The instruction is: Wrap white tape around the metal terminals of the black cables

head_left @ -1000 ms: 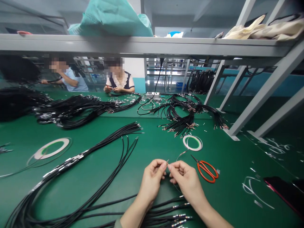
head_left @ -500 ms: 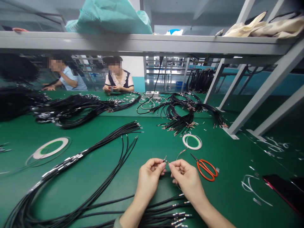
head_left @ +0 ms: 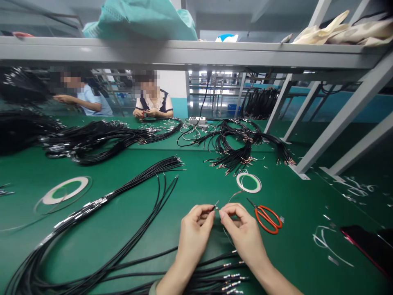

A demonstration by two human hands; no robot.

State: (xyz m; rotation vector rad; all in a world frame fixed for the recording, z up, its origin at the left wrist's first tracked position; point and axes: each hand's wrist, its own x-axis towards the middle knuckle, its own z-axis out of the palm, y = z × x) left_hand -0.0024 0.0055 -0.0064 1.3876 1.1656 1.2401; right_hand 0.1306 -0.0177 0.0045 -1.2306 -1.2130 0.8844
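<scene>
My left hand (head_left: 194, 237) and my right hand (head_left: 243, 232) meet over the green table (head_left: 147, 213), both pinched on the metal-tipped end of a thin black cable (head_left: 216, 206). A thin strip of tape runs from that end up to a small tape roll (head_left: 249, 182). Orange-handled scissors (head_left: 266, 217) lie just right of my right hand. Several black cables with metal tips (head_left: 229, 278) lie below my wrists.
A long bundle of black cables (head_left: 123, 192) sweeps across the left. A flat tape reel (head_left: 65, 191) lies far left. More cable piles (head_left: 236, 151) sit behind. Two people work across the table. A shelf frame (head_left: 334, 119) stands at the right, a dark object (head_left: 368, 246) lower right.
My hands have stayed close together on the cable end, with the fingers shifting slightly around it. The view tipped a little.
</scene>
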